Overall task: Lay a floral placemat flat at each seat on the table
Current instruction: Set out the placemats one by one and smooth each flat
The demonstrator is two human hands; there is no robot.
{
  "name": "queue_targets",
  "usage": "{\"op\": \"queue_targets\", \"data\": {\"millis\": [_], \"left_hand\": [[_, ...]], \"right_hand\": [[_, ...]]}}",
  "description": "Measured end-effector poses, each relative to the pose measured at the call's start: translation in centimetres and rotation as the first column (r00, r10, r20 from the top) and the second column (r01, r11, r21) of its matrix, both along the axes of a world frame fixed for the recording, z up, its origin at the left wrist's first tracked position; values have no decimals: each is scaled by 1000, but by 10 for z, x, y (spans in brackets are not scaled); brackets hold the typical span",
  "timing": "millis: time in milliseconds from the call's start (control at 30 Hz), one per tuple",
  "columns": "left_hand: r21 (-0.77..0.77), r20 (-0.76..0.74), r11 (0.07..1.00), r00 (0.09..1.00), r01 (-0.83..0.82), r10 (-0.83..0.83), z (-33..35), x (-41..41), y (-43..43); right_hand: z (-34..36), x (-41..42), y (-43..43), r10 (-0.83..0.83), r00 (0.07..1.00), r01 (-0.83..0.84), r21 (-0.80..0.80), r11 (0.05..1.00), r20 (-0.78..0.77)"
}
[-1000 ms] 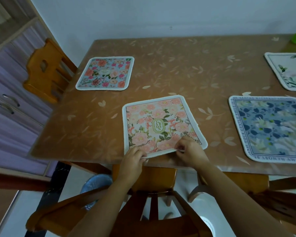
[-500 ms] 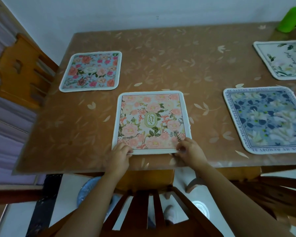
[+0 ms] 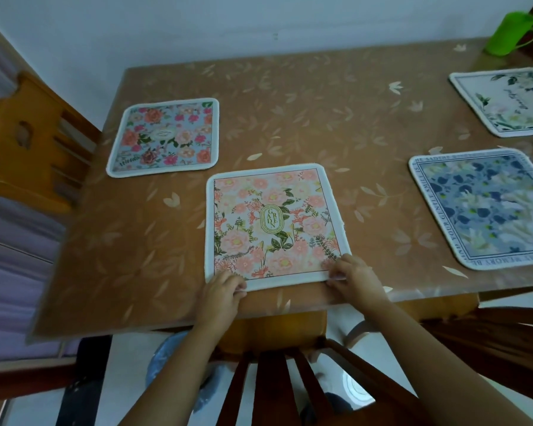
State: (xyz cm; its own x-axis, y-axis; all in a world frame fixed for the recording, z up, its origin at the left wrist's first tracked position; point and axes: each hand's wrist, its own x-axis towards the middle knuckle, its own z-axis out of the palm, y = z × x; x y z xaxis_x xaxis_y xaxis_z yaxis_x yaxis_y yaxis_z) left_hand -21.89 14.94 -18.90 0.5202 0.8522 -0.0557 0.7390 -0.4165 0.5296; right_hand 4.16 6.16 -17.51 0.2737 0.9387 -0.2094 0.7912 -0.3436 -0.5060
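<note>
A pink floral placemat [image 3: 271, 222] marked GARDEN lies flat near the table's front edge. My left hand [image 3: 220, 292] pinches its near left corner and my right hand [image 3: 353, 276] pinches its near right corner. A blue-and-pink floral placemat [image 3: 165, 138] lies flat at the left side. At the right lies a blue floral placemat [image 3: 486, 207] with a text border. A white leafy placemat [image 3: 505, 101] sits at the far right, partly cut off by the frame.
The brown table [image 3: 305, 118] has a leaf-patterned cover. A green plastic jug [image 3: 510, 33] stands at the far right corner. A wooden chair [image 3: 28, 139] stands at the left side, and another chair back [image 3: 277, 382] is right below my arms.
The pink placemat has been turned from a skewed angle to square with the front edge. Both hands stayed on its near corners. The camera view shifted.
</note>
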Motion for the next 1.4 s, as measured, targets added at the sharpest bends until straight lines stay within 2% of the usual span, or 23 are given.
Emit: {"op": "queue_targets", "data": {"millis": [167,500,1000,1400], "left_hand": [[11,12,1000,1000,17,-17,-2,-3,1],[13,79,1000,997,15,-16,-5,-8,-5],[51,75,998,997,-22,18,-4,-5,-7],[37,60,999,998,-20,18,-5,-5,-7]], "right_hand": [[-1,-6,-4,-8,999,7,35,999,38],[1,-15,-15,-85,996,86,39,996,-17],[-3,-19,-18,-110,994,107,104,989,26],[-4,-17,-15,-100,995,98,65,993,19]]}}
